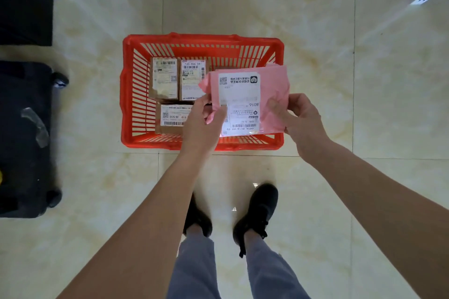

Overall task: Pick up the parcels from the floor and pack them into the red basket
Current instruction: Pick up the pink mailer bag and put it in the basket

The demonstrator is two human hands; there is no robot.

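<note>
Pink parcel (pixel 245 99), white label up, held at frame centre over the right half of the red basket (pixel 202 39): left hand (pixel 204 124) pinches its left edge, right hand (pixel 301 124) pinches its crumpled right edge. Three labelled cardboard boxes (pixel 165 80) lie in the basket's left half, possibly another hidden beneath the parcel. Black wheeled case (pixel 24 138) at the left edge.

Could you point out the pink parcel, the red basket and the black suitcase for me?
pink parcel (pixel 272 85): head view, on its bare pink wrapping right of the label.
red basket (pixel 201 40): head view, on the far rim.
black suitcase (pixel 21 143): head view, on its dark top face.
</note>
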